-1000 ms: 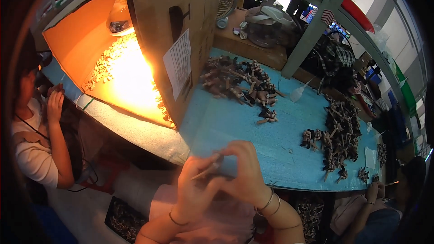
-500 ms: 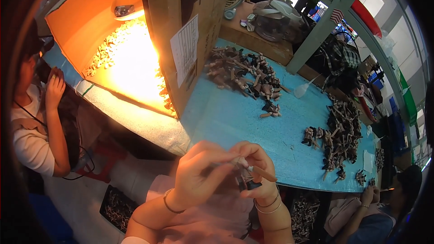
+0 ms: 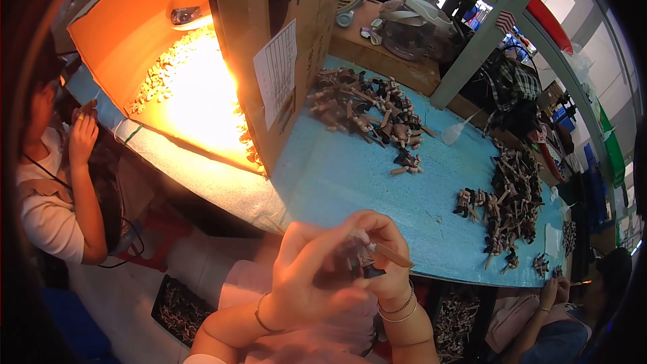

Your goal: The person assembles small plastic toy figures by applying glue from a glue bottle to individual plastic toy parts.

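Observation:
In front of my lap, my right hand (image 3: 387,256) is closed on a small toy figurine (image 3: 373,271) with black feet. A flat brown piece (image 3: 392,255) sticks out of it to the right, past my fingers. My left hand (image 3: 300,280) curves around the figurine's near side, blurred by motion. Its thumb stands well apart from its fingers, whose tips are close to the figurine's upper end. The figurine's middle is smeared and partly covered by my hands, so its details are hidden.
A blue table (image 3: 323,182) bears a far heap of figurines (image 3: 374,108), another heap at right (image 3: 515,195), and a white dropper bottle (image 3: 453,133). At left, a cardboard box (image 3: 276,0) shields a bright lamp (image 3: 189,3) over small parts. Co-workers sit at both sides.
My left thumb has dropped away from the fingers, and that hand has opened around the figurine. My right hand keeps its grip in nearly the same place. The view has shifted slightly.

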{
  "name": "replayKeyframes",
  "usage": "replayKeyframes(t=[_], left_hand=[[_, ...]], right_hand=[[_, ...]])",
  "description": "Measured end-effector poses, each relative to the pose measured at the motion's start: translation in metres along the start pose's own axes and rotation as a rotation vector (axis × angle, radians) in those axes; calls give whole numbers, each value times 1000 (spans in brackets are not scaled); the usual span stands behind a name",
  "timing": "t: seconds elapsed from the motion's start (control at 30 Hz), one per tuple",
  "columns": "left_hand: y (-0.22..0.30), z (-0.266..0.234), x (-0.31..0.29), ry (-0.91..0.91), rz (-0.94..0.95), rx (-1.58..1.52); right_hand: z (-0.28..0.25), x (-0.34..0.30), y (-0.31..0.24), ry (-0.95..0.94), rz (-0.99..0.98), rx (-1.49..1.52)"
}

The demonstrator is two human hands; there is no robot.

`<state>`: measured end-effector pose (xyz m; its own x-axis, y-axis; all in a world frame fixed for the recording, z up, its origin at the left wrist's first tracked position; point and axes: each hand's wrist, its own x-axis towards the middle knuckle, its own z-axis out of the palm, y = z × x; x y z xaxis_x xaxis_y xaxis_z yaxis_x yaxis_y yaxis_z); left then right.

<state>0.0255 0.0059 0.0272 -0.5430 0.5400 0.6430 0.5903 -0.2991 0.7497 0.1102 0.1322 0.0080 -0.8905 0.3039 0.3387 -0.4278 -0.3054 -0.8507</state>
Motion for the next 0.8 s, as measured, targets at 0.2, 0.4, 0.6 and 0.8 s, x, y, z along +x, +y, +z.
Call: replayKeyframes(t=[0.2,0.4,0.6,0.8], left_hand=[[2,-2,2,-62,-22,107],[7,-5,7,-99,-147,37],[5,-14,8,-178,-2,-86],[9,-16,9,-210,144,-146]], right_hand=[[5,-1,-2,70,34,-7],[8,-4,-3,115,49,-20],[2,-7,-21,-41,-51,-342],[7,-6,-44,-151,-146,-706]])
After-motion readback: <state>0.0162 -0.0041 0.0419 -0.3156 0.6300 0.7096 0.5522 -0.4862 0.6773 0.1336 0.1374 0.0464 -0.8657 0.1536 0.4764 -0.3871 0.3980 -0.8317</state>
